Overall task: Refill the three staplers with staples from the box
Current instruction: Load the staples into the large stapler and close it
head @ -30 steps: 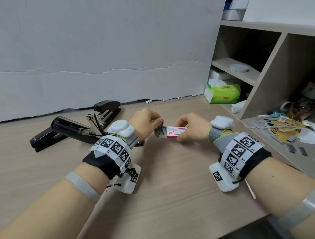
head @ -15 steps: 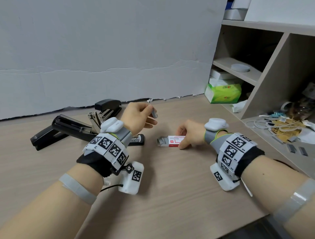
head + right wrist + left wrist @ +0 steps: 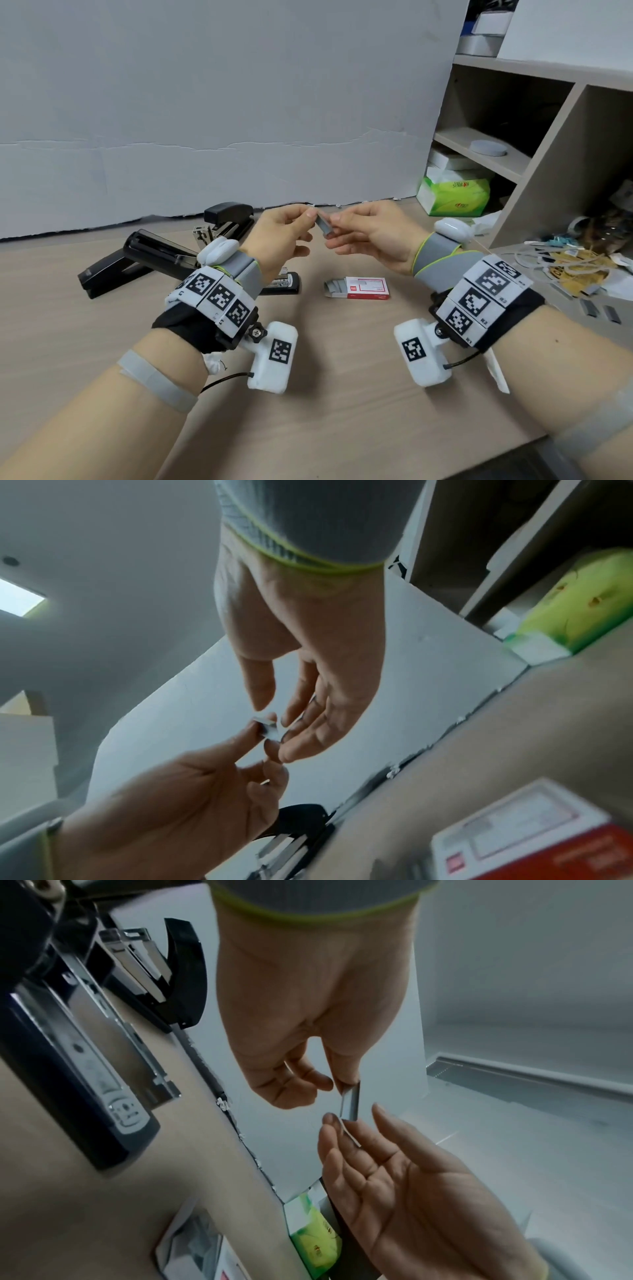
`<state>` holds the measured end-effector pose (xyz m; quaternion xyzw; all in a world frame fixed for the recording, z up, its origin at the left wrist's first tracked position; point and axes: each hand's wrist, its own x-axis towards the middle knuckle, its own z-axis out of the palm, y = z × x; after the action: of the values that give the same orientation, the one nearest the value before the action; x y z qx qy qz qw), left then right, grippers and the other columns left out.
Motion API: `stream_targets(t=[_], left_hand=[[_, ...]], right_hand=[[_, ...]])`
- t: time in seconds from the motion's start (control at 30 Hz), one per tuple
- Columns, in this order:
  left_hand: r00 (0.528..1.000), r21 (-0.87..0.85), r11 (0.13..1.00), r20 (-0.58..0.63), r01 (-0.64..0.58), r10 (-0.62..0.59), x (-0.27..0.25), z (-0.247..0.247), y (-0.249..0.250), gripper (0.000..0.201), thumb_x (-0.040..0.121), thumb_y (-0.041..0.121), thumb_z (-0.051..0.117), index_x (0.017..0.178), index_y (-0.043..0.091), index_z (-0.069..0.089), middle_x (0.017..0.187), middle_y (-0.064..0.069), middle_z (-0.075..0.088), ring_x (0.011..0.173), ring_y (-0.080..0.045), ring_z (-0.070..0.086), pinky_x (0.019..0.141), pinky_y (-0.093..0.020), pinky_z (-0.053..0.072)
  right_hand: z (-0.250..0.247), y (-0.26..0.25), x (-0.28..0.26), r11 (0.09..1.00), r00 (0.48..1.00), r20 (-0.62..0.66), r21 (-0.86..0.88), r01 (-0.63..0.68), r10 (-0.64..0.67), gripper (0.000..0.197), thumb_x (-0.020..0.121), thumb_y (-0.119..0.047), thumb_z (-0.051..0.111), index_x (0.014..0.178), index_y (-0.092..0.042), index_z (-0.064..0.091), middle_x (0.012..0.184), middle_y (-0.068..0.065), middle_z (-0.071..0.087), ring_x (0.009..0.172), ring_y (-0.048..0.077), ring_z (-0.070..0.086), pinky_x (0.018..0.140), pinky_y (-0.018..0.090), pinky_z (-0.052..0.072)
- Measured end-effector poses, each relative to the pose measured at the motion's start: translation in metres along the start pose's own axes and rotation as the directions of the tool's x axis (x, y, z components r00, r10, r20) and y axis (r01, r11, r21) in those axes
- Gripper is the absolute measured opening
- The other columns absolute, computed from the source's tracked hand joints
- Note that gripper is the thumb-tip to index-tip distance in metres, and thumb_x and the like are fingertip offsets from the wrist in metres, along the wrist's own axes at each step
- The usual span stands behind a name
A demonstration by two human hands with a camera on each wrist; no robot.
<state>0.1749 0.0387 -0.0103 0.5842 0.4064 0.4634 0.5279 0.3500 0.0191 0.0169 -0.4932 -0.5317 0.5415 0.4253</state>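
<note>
My left hand (image 3: 313, 217) is raised above the desk and pinches a grey staple strip (image 3: 323, 226) between thumb and forefinger (image 3: 344, 1081). My right hand (image 3: 337, 222) meets it from the right. Its straight fingertips (image 3: 330, 1119) touch the strip's (image 3: 349, 1102) lower end, and its thumb stands a little apart. The red and white staple box (image 3: 366, 288) lies open on the desk below, staples showing at its left end. A large black stapler (image 3: 137, 260) lies opened at the left, a second opened one (image 3: 224, 219) behind it, and a third (image 3: 286, 284) sits partly hidden by my left wrist.
A green tissue pack (image 3: 454, 197) sits at the foot of a wooden shelf unit (image 3: 548, 154) at the right. Cables and paper clutter (image 3: 565, 260) and loose staple strips (image 3: 599, 310) lie on the right desk part. A white board (image 3: 222, 102) backs the desk.
My left hand drew a staple strip out of the box and lifted it. My right hand let go of the box, now lying on the desk, and rose to the strip.
</note>
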Motion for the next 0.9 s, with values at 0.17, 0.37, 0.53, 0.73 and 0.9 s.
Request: stream_targets(t=[0.17, 0.37, 0.53, 0.73, 0.9], left_hand=[[0.999, 0.017, 0.999, -0.027, -0.034, 0.034, -0.010, -0.016, 0.003, 0.019, 0.098, 0.024, 0.056, 0.099, 0.017, 0.074, 0.083, 0.002, 0.062, 0.077, -0.013, 0.049, 0.066, -0.028, 0.048], [0.975, 0.068, 0.991, -0.188, -0.111, 0.122, -0.018, -0.046, 0.013, 0.011, 0.095, 0.022, 0.061, 0.095, 0.021, 0.072, 0.077, 0.006, 0.060, 0.069, -0.009, 0.049, 0.062, -0.027, 0.046], [0.861, 0.121, 0.953, -0.410, -0.277, 0.302, -0.027, -0.094, 0.039, 0.011, 0.094, 0.017, 0.058, 0.094, 0.022, 0.068, 0.082, 0.007, 0.060, 0.061, -0.006, 0.049, 0.057, -0.024, 0.045], [0.548, 0.315, 0.932, -0.755, -0.177, 0.359, -0.039, -0.164, 0.025, 0.023, 0.083, 0.017, 0.055, 0.099, 0.018, 0.071, 0.081, 0.013, 0.064, 0.074, -0.006, 0.057, 0.073, -0.022, 0.050], [0.496, 0.253, 0.967, -0.838, -0.012, 0.225, -0.040, -0.184, -0.006, 0.027, 0.082, 0.018, 0.056, 0.105, 0.016, 0.069, 0.093, 0.005, 0.065, 0.083, -0.008, 0.057, 0.081, -0.024, 0.046]], right_hand=[[0.019, 0.000, 0.007, 0.986, 0.998, 0.057, 0.169, -0.003, -0.006, 0.009, 0.086, -0.003, 0.068, 0.095, -0.004, 0.066, 0.084, 0.014, 0.071, 0.075, 0.024, 0.071, 0.072, 0.030, 0.061], [0.046, 0.001, 0.024, 0.995, 0.994, 0.109, 0.097, 0.022, -0.032, 0.013, 0.085, 0.003, 0.067, 0.095, -0.005, 0.067, 0.080, 0.009, 0.065, 0.070, 0.020, 0.064, 0.066, 0.025, 0.057], [0.073, 0.015, 0.044, 0.917, 0.991, 0.094, -0.379, 0.126, -0.097, 0.014, 0.083, -0.002, 0.071, 0.082, -0.016, 0.070, 0.083, 0.004, 0.068, 0.073, 0.011, 0.060, 0.069, 0.025, 0.051], [0.099, 0.026, 0.063, 0.763, 0.987, 0.140, -0.630, 0.148, -0.076, 0.020, 0.076, -0.008, 0.076, 0.069, -0.024, 0.069, 0.084, 0.002, 0.074, 0.076, 0.012, 0.065, 0.083, 0.032, 0.053], [0.111, 0.028, 0.070, 0.678, 0.982, 0.189, -0.718, 0.156, -0.026, 0.012, 0.075, -0.009, 0.078, 0.074, -0.019, 0.072, 0.075, 0.000, 0.072, 0.072, 0.015, 0.064, 0.075, 0.029, 0.054]])
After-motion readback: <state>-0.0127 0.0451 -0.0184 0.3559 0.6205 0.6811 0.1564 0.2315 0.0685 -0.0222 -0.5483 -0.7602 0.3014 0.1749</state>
